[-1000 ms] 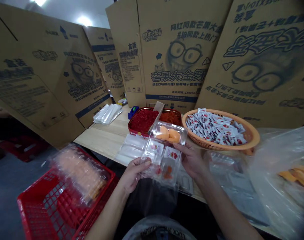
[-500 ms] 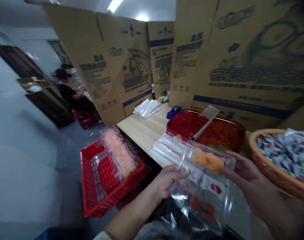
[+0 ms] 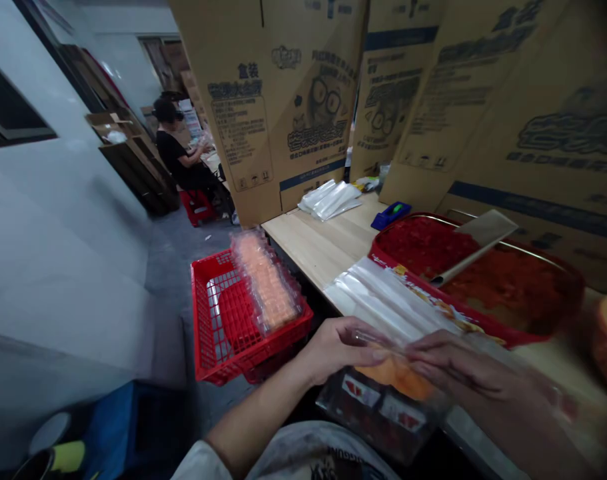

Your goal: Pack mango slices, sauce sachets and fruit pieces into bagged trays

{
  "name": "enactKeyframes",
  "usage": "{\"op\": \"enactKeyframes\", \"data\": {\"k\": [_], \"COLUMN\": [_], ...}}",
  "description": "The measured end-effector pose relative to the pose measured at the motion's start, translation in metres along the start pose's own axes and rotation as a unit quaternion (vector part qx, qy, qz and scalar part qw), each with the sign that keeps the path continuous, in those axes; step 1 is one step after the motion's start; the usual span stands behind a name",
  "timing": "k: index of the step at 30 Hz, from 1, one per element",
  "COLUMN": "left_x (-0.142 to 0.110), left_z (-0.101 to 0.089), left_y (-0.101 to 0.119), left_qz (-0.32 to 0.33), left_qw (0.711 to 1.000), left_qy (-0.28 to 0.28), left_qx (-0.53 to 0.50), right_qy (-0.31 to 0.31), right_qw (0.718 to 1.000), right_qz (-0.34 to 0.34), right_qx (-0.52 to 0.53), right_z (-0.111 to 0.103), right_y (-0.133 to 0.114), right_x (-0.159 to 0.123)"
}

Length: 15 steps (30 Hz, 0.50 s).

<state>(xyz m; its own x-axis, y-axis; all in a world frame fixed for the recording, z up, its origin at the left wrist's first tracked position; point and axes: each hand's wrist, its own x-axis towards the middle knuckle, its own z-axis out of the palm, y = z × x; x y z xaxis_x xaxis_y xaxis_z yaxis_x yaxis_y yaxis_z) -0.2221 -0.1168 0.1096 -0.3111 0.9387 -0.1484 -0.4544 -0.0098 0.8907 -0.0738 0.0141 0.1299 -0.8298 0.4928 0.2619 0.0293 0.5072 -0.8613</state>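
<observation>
Left hand (image 3: 343,350) and right hand (image 3: 456,367) both pinch a clear pack's (image 3: 383,407) far edge; pack slopes nearward by the worktop's (image 3: 306,241) near edge, long axis foreshortened. Red basket (image 3: 233,364) left, left hand nearer.

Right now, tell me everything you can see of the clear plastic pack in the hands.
The clear plastic pack looks thin and shiny. Orange contents show near its upper edge, with two white sachets printed in red side by side below; its lower part is dark and blurred. It slants in front of the person's shirt, the left hand and right hand both at its upper edge.
</observation>
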Motion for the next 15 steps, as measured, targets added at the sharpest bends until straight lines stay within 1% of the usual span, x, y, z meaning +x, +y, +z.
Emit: {"op": "enactKeyframes", "data": {"k": [4, 7, 9, 10, 12, 14, 15], "left_x": [-0.02, -0.03, -0.036, -0.038, -0.043, -0.045, -0.046], "left_z": [-0.017, -0.03, -0.038, -0.041, -0.047, -0.049, -0.05], "left_y": [0.004, 0.004, 0.005, 0.006, 0.006, 0.005, 0.004], "left_qz": [0.068, 0.095, 0.119, 0.135, 0.167, 0.197, 0.213], "left_qw": [0.996, 0.991, 0.985, 0.981, 0.973, 0.968, 0.965], "left_qy": [0.04, 0.063, 0.086, 0.097, 0.116, 0.13, 0.132], "left_qx": [0.042, 0.068, 0.094, 0.104, 0.107, 0.087, 0.075], "right_qy": [-0.03, -0.088, -0.118, -0.122, -0.099, -0.066, -0.064], "right_qw": [0.999, 0.994, 0.989, 0.987, 0.985, 0.983, 0.981], "right_qz": [-0.043, -0.07, -0.087, -0.098, -0.124, -0.14, -0.144], "right_qx": [0.006, 0.002, -0.018, -0.034, -0.068, -0.1, -0.115], "right_z": [0.022, 0.036, 0.044, 0.047, 0.056, 0.067, 0.073], "right_y": [-0.015, -0.022, -0.024, -0.022, -0.016, -0.007, -0.002], "right_x": [0.012, 0.021, 0.026, 0.028, 0.033, 0.037, 0.038]}}
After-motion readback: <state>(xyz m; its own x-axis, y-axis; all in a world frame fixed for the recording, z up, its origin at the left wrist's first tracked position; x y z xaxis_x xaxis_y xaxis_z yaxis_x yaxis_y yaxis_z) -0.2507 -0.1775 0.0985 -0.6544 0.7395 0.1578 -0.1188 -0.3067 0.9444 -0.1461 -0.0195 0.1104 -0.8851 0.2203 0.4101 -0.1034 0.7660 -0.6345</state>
